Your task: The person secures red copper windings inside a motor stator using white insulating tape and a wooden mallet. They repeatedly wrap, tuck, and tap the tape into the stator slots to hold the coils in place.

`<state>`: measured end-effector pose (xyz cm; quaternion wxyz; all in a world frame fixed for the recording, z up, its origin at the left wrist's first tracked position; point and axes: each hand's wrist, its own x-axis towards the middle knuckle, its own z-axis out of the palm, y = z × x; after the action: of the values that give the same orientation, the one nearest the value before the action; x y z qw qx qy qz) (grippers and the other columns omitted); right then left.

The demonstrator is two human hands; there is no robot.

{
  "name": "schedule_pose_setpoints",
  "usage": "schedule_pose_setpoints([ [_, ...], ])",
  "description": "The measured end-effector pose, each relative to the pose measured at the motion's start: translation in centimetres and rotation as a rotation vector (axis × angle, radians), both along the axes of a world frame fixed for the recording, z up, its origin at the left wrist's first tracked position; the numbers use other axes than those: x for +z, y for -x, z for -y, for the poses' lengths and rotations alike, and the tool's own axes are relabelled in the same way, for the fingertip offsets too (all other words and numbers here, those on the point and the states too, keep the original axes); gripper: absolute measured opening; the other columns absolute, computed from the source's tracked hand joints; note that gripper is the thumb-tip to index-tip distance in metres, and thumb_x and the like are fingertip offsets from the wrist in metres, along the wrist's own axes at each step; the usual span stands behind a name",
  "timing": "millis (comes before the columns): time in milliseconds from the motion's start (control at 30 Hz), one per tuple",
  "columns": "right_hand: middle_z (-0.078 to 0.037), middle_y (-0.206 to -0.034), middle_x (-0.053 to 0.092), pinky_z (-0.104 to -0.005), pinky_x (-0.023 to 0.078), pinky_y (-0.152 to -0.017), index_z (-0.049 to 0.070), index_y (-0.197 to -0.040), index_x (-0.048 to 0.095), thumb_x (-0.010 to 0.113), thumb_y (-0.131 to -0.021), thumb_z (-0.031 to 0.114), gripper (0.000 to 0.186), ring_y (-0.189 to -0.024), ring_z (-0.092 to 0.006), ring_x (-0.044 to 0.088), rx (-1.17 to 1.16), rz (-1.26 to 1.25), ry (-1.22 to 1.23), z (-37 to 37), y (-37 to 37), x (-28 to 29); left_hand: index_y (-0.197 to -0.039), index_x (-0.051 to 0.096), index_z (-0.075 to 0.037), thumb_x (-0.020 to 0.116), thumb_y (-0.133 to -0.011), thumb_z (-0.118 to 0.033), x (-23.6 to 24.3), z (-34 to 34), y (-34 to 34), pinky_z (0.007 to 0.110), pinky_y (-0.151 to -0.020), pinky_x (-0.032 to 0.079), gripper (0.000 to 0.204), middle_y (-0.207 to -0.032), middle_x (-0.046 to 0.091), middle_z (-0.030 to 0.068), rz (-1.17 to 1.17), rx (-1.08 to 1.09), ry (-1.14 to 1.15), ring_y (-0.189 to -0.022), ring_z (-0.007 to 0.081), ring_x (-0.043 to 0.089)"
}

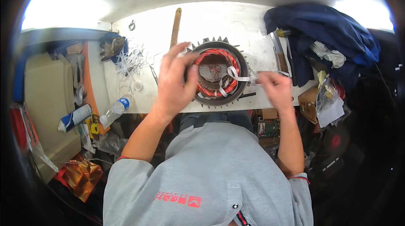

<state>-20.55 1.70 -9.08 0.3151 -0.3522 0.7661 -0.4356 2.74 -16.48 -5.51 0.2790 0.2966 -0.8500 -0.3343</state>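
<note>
A finned motor stator (243, 63) stands on the white bench in front of me. Red-wrapped copper windings (233, 86) form a ring inside it. White binding tape (240, 78) loops out of the right part of the ring and runs to my right hand (276, 89), which is blurred and closed in a pinch on its end. At the stator's left rim is my left hand (174, 78), its thumb and fingers spread and nothing seen between them. Whether its fingertips touch the rim I cannot tell.
A flat wooden stick (176, 27) lies behind the stator. White tape scraps (130, 59) and a plastic bottle (117, 110) are to the left. At right are a dark blue garment (325, 27), long hand tools (279, 53) and a cardboard box (308, 103). A spray can (76, 117) lies farther left.
</note>
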Motion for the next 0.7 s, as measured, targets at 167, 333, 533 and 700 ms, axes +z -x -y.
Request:
schedule_pose_setpoints([
  [167, 0.003, -0.073, 0.066, -0.02, 0.033, -0.052, 0.0, -0.094, 0.076, 0.07, -0.095, 0.021, 0.022, -0.058, -0.0022, 0.047, -0.554, -0.069, 0.148, -4.2, 7.8, 2.8, -0.104, 0.067, 0.004, 0.056, -0.088, -0.008, -0.2, 0.1, 5.0, 0.046, -0.088, 0.054, 0.023, -0.112, 0.068, 0.0236, 0.764, -0.474, -0.252, -0.106, 0.0389, 0.065],
  [333, 0.0, -0.077, 0.065, -0.0203, 0.032, -0.052, -0.003, -0.098, 0.075, 0.066, -0.097, 0.017, 0.022, -0.06, -0.0022, 0.044, -0.936, -0.469, 0.544, -6.5, 11.7, 7.6, -0.108, 0.067, 0.004, 0.057, -0.083, -0.01, -0.8, 0.1, 8.7, 0.048, -0.09, 0.053, 0.03, -0.109, 0.068, 0.026, 1.167, -0.541, -0.345, -0.106, 0.0399, 0.065],
  [533, -0.003, -0.088, 0.073, -0.0216, 0.048, -0.071, -0.003, -0.1, 0.075, 0.069, -0.094, 0.009, 0.015, -0.078, -0.008, 0.062, -0.626, -0.579, 0.277, -9.8, 13.5, 5.5, -0.101, 0.071, -0.001, 0.058, -0.082, -0.009, -3.7, -0.4, 7.6, 0.048, -0.089, 0.053, 0.025, -0.101, 0.07, 0.0237, 1.082, -0.298, -0.305, -0.102, 0.0388, 0.067],
  [700, -0.009, -0.091, 0.073, -0.025, 0.053, -0.078, -0.007, -0.102, 0.072, 0.071, -0.092, 0.003, 0.015, -0.08, -0.0117, 0.065, -0.712, -0.485, 0.341, -14.7, 12.9, 4.6, -0.097, 0.069, 0.002, 0.057, -0.084, -0.009, 2.1, -1.8, 4.3, 0.041, -0.072, 0.055, 0.021, -0.083, 0.07, 0.0198, 0.648, -0.006, -0.361, -0.078, 0.0322, 0.069],
])
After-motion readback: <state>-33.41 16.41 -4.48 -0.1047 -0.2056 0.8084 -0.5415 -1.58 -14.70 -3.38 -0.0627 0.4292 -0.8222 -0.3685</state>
